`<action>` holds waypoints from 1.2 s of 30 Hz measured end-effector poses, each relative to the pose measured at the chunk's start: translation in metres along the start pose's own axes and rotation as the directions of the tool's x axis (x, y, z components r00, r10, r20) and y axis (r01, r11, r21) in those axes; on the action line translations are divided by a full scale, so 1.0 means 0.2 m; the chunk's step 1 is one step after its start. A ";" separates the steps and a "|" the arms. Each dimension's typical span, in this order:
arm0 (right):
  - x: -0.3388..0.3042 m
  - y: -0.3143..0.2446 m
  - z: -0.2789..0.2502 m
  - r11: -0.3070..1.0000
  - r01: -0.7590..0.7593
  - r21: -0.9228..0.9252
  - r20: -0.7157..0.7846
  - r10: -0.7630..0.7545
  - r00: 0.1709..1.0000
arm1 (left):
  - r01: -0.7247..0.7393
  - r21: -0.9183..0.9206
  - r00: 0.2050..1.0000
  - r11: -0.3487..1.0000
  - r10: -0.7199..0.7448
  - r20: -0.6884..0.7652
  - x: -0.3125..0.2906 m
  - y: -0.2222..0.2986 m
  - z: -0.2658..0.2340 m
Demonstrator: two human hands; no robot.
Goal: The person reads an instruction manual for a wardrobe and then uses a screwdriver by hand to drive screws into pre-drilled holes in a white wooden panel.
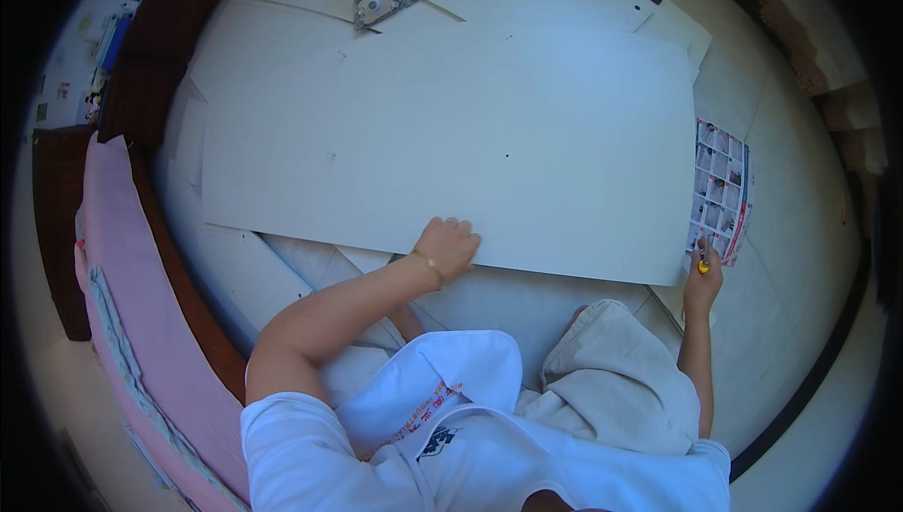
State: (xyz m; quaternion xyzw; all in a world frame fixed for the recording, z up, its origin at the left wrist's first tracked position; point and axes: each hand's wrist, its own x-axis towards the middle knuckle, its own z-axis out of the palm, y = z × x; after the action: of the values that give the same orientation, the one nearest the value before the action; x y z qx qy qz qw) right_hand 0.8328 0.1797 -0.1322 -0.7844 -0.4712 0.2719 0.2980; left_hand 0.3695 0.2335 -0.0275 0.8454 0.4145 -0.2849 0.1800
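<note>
A large white panel (583, 136) lies flat in front of me, on top of other boards. My left hand (448, 251) is on its near edge, with the fingers closed over the edge and the thumb hidden. Beyond the panel's right end my right hand (702, 290) is closed around a screwdriver (704, 266) with some yellow on its handle; the thin shaft points away from me. Beside that hand, partly under the panel's right end, an instruction sheet (719, 172) with rows of small pictures rests on the floor.
A clear plastic bag of small metal hardware (378, 4) sits on the boards at the far side. More white boards (246, 267) lie beneath and left of the panel. A bed with a pink cover (155, 296) and dark wooden frame bounds the left. Pale floor tiles (776, 230) extend rightward.
</note>
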 end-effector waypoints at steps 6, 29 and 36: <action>0.06 -0.14 0.10 0.970 -0.010 0.243 0.082 -0.011 0.997 | -0.626 -0.161 0.774 0.763 0.584 -0.246 -0.15 0.45 -1.16; 0.36 -1.17 0.57 0.866 -0.201 0.458 0.581 -0.120 0.805 | -0.335 0.468 0.868 0.818 0.461 -0.184 -0.09 -0.08 -1.29; 0.47 -0.97 0.74 0.905 -0.124 0.407 0.646 -0.189 0.740 | 0.263 -0.360 0.962 0.895 -0.215 0.168 0.21 -0.80 -0.82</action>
State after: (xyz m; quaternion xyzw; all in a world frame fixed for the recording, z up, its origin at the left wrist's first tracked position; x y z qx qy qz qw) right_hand 0.6540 0.3683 -0.1047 -0.5404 -0.4898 0.6262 0.2757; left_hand 0.3174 0.4423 0.0621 0.7178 0.5505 -0.2713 0.3288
